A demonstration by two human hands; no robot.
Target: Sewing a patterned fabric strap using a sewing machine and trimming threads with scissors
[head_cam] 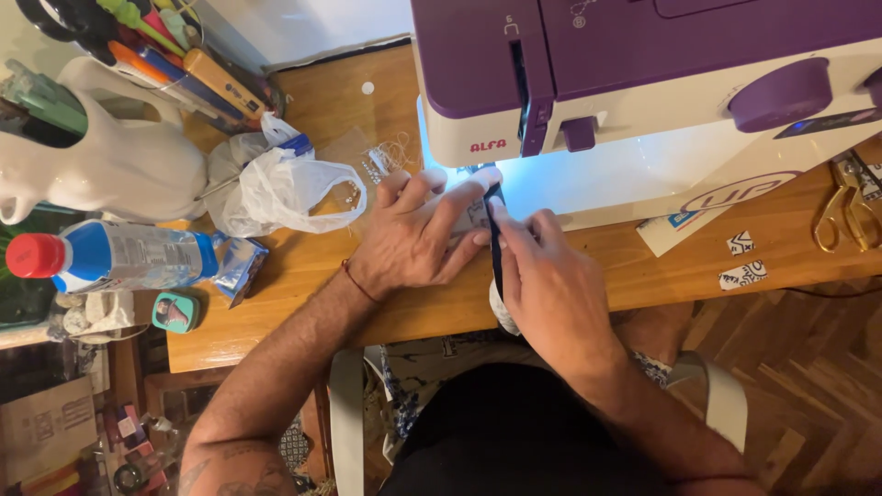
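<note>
A purple and white sewing machine (643,83) stands on a wooden table (303,266). My left hand (418,239) lies flat, fingers spread, on a patterned piece of fabric (476,213) beside the needle area. My right hand (547,276) presses on a narrow dark strap (497,241) that runs from under the machine's foot toward me over the table edge. Both hands touch the work, fingertips close together near the lit needle plate. The needle itself is hidden behind my fingers.
A crumpled white plastic bag (276,184) and a white vase (110,156) with pens and scissors stand at left. A blue bottle with a red cap (110,255) lies by the table edge. Gold scissors (845,216) and small fabric scraps (742,260) are at right.
</note>
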